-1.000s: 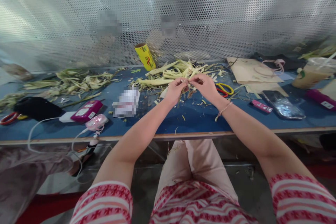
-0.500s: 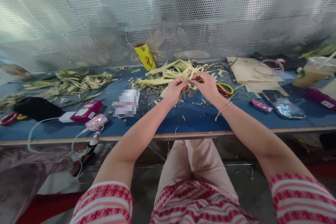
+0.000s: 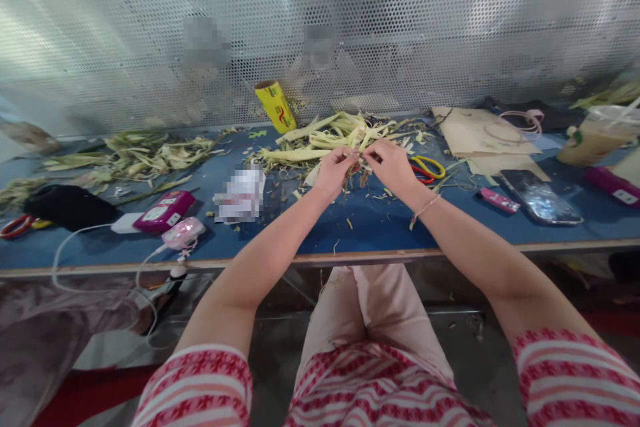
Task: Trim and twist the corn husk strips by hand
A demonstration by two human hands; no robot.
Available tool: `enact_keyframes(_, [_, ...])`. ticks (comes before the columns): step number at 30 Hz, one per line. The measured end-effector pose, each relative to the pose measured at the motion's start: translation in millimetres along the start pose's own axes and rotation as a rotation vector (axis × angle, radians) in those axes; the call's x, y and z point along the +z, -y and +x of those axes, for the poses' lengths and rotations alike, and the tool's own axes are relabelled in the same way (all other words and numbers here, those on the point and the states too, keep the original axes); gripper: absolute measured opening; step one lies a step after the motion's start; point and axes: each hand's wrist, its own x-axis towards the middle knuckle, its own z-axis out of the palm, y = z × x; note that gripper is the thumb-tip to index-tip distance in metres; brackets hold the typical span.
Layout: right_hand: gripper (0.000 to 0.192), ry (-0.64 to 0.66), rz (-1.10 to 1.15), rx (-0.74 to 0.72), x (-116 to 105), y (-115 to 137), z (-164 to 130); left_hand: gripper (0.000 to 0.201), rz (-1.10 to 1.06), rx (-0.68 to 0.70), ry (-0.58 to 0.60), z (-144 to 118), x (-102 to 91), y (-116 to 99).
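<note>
Both hands meet at the front of a heap of pale green, husk-like plant strips (image 3: 320, 140). My left hand (image 3: 338, 170) is closed, thumb and fingers pinched on a thin plant piece. My right hand (image 3: 387, 163) pinches the same spot from the other side, fingertips almost touching the left ones. The piece between them is small and largely covered by the fingers. Scissors with yellow and red handles (image 3: 434, 167) lie just right of my right hand. Loose scraps surround both hands.
A yellow tube (image 3: 276, 107) stands tilted behind the heap. Another leafy heap (image 3: 150, 155) lies left, near a magenta box (image 3: 167, 211) with a white cable. To the right are brown paper (image 3: 480, 133), a phone (image 3: 540, 197) and a drink cup (image 3: 595, 137). A perforated metal panel (image 3: 425, 27) rises behind.
My right hand has rotated slightly, its knuckles turning inward at the pinch. My left hand stays almost where it was. The things on the table have not moved.
</note>
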Motion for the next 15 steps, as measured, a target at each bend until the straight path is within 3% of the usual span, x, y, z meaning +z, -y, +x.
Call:
enact_keyframes(8, [0.01, 0.002, -0.005, 0.021, 0.3, -0.1, 2.8, 0.007, 0.045, 0.06, -0.002, 1.9, 0.1, 2.2])
enact_keyframes(15, [0.014, -0.021, -0.04, 0.026, -1.4, 4.4, 3.2, 0.002, 0.281, 0.167, 0.004, -2.3, 0.0, -0.4])
